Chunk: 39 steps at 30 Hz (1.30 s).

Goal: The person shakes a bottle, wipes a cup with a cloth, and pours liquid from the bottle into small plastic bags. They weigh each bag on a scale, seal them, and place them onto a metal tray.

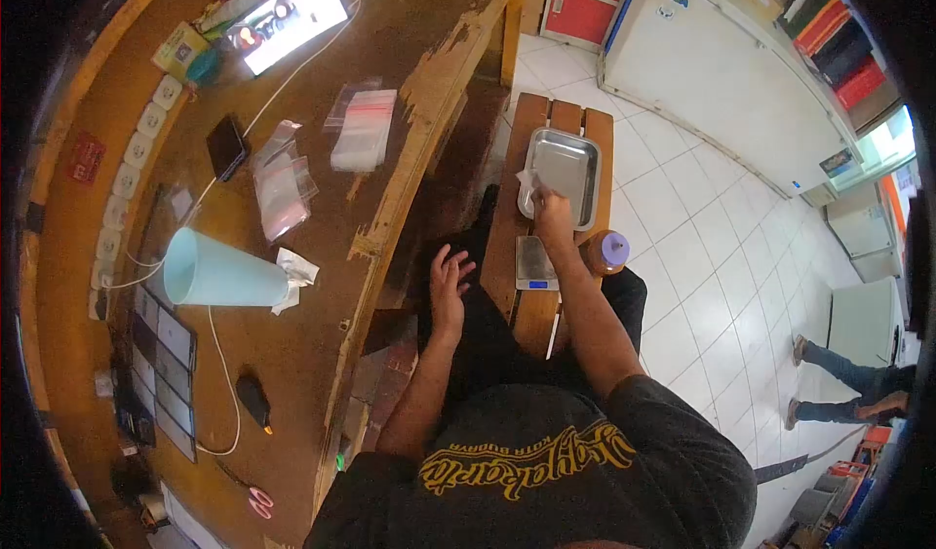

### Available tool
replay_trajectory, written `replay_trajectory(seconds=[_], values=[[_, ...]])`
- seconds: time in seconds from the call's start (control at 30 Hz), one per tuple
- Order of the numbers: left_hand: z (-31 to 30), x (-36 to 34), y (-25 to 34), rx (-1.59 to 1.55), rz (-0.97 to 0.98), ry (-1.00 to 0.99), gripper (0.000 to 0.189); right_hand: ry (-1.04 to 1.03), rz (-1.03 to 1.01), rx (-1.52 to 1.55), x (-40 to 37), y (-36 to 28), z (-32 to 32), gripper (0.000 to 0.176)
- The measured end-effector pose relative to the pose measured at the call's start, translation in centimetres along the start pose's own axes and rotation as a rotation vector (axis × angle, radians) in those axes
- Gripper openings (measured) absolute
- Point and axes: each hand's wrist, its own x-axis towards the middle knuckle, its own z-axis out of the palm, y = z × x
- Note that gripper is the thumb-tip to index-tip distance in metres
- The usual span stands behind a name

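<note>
On a small wooden bench lies a shallow metal tray. My right hand is closed at the tray's near left edge, with a small clear plastic bag at its fingertips. Just below that hand, a small digital scale with a blue display rests on the bench. Beside the scale, to the right, is a jar with a purple lid. My left hand hovers over my lap, left of the bench, its fingers apart and nothing in them.
The wooden table at left holds plastic bags, a blue cup, a bright phone, cables and pink scissors. A white freezer stands behind. Another person's legs are at far right.
</note>
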Motion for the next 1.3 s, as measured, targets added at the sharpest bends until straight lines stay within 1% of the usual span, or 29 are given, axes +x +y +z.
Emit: replay_trajectory(seconds=[0.13, 0.17, 0.2, 0.23, 0.27, 0.3, 0.33, 0.37, 0.4, 0.43, 0.5, 0.53, 0.6, 0.67, 0.73, 0.77, 0.83, 0.87, 0.9, 0.93, 0.97, 1.0, 1.03, 1.07, 1.1, 1.17, 1.2, 1.27, 1.3], values=[[-1.1, -1.1, -1.1, -0.083, -0.120, -0.040, 0.060, -0.049, 0.086, -0.096, -2.4, 6.1, 3.5, 0.020], [-1.4, -1.2, -1.4, -0.084, -0.119, -0.039, 0.060, -0.041, 0.091, -0.053, -3.2, 7.6, 4.4, 0.024], [-1.8, -1.4, -1.8, -0.091, -0.119, -0.043, 0.058, -0.035, 0.095, -0.009, -3.5, 7.4, 4.3, 0.028], [-2.1, -1.5, -2.3, -0.100, -0.120, -0.046, 0.056, -0.040, 0.090, -0.008, -3.7, 7.3, 4.0, 0.028], [-2.4, -1.5, -2.7, -0.106, -0.118, -0.037, 0.056, -0.084, 0.075, 0.018, -3.9, 7.2, 3.7, 0.034], [-2.6, -1.5, -2.9, -0.117, -0.131, -0.037, 0.053, -0.131, 0.056, 0.047, -3.9, 6.3, 3.1, 0.041], [-2.9, -1.6, -3.0, -0.128, -0.141, -0.033, 0.051, -0.143, 0.040, 0.056, -4.1, 5.7, 2.5, 0.041], [-3.2, -1.7, -2.9, -0.133, -0.129, -0.012, 0.051, -0.178, 0.050, -0.024, -4.2, 5.0, 1.8, 0.037], [-3.4, -1.8, -2.8, -0.107, -0.125, -0.041, 0.049, -0.210, 0.059, -0.104, -3.7, 4.0, 1.4, 0.034], [-3.4, -1.8, -2.7, -0.081, -0.119, -0.072, 0.048, -0.213, 0.037, -0.094, -2.5, 2.6, 1.7, 0.034], [-3.5, -1.5, -2.7, -0.076, -0.117, -0.059, 0.045, 0.097, -0.065, -0.068, 0.0, -1.0, 2.0, 0.026], [-3.6, -1.4, -2.9, -0.068, -0.108, -0.073, 0.045, 0.243, -0.198, -0.017, 2.3, -6.3, 0.8, 0.021], [-3.5, -1.5, -3.1, -0.068, -0.125, -0.084, 0.043, 0.324, -0.420, 0.100, 5.9, -14.7, -1.1, 0.017], [-3.3, -1.7, -3.0, -0.059, -0.114, -0.097, 0.041, 0.233, -0.578, 0.210, 9.2, -20.0, -0.4, 0.013], [-3.1, -1.9, -2.8, -0.050, -0.098, -0.118, 0.040, 0.056, -0.527, 0.158, 11.2, -24.0, 1.4, 0.011], [-3.0, -2.0, -2.6, -0.035, -0.089, -0.135, 0.039, 0.066, -0.535, 0.165, 11.3, -25.0, 2.1, 0.011], [-3.1, -2.5, -1.8, -0.016, -0.065, -0.149, 0.038, -0.027, -0.420, -0.148, 11.5, -25.6, 4.1, 0.011], [-3.1, -2.9, -1.4, -0.008, -0.081, -0.141, 0.039, 0.038, -0.445, -0.155, 11.7, -25.6, 4.7, 0.006], [-3.0, -2.9, -0.5, -0.004, -0.095, -0.132, 0.040, 0.050, -0.461, -0.151, 12.0, -26.1, 4.5, 0.006], [-2.9, -3.0, 0.6, -0.008, -0.080, -0.129, 0.040, 0.125, -0.490, -0.038, 11.9, -26.4, 4.1, 0.007], [-3.0, -3.6, 1.5, -0.026, 0.002, -0.140, 0.039, 0.192, -0.513, 0.074, 11.4, -26.4, 3.8, 0.007], [-3.0, -4.2, 2.5, -0.044, 0.084, -0.151, 0.039, 0.192, -0.523, 0.077, 10.7, -26.4, 2.9, 0.007], [-2.9, -4.7, 4.0, -0.047, 0.090, -0.147, 0.039, 0.216, -0.602, 0.161, 10.0, -26.2, 1.6, 0.009], [-2.8, -4.9, 5.7, -0.074, 0.207, -0.134, 0.037, 0.238, -0.678, 0.244, 9.7, -26.2, 0.7, 0.011], [-2.6, -4.6, 7.1, -0.103, 0.325, -0.120, 0.036, 0.235, -0.686, 0.242, 9.9, -26.3, 0.3, 0.011], [-2.5, -3.6, 8.9, -0.159, 0.358, -0.126, 0.035, 0.085, -0.560, 0.162, 9.4, -26.2, 0.0, 0.015], [-2.5, -3.6, 9.3, -0.201, 0.388, -0.138, 0.034, 0.067, -0.562, 0.164, 9.5, -25.8, 0.9, 0.015], [-1.7, -3.7, 9.6, -0.197, 0.375, -0.144, 0.033, 0.166, -0.537, -0.010, 11.5, -25.1, 3.6, 0.011], [-1.3, -3.5, 10.0, -0.189, 0.365, -0.165, 0.031, 0.172, -0.545, -0.007, 11.6, -25.2, 3.9, 0.011]])
